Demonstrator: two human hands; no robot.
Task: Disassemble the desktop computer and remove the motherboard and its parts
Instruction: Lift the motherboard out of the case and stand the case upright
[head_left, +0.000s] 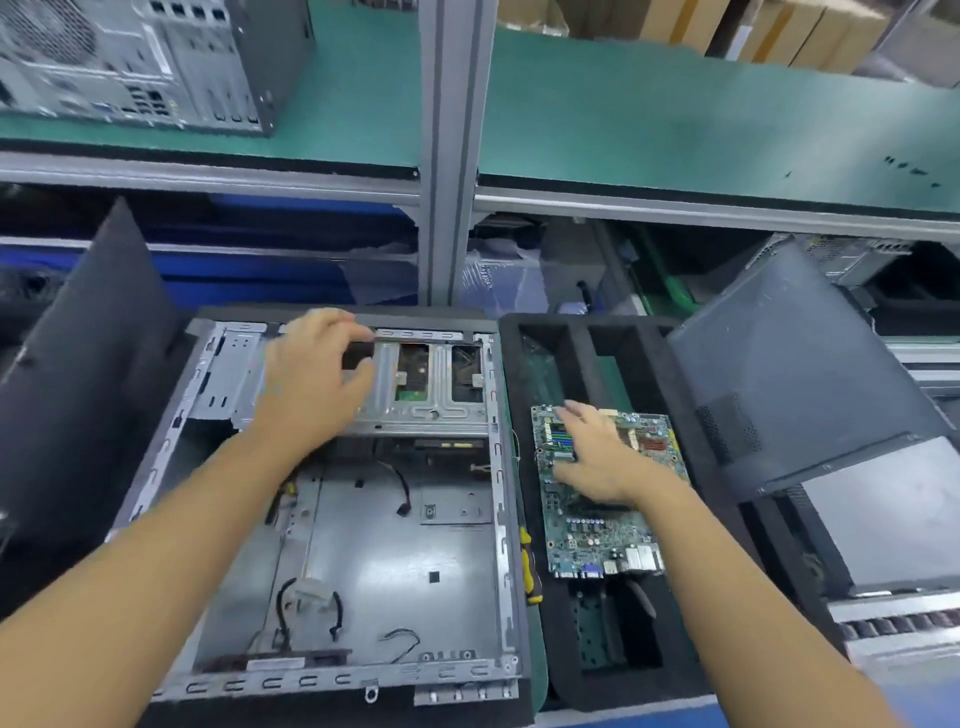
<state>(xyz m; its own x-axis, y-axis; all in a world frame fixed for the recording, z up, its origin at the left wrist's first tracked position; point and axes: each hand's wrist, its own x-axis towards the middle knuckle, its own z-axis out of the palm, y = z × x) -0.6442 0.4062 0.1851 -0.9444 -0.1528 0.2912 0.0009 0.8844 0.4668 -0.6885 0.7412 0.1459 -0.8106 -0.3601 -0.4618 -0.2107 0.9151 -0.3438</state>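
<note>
The case (405, 545) lay open on the desk (540, 673), with loose cables (401, 491) on its floor. The left hand (311, 374) was over the drive cage (436, 410), fingers curled; blur hid whether it gripped anything. A screwdriver (527, 566) lay partly hidden between case and foam tray (582, 332). The motherboard (597, 540) lay on the tray. The right hand (597, 457) rested flat on it, fingers straight, covering its middle.

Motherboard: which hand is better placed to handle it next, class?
Right. The right hand rests on the motherboard on the black foam tray; the left hand is over the drive cage in the open case.
</note>
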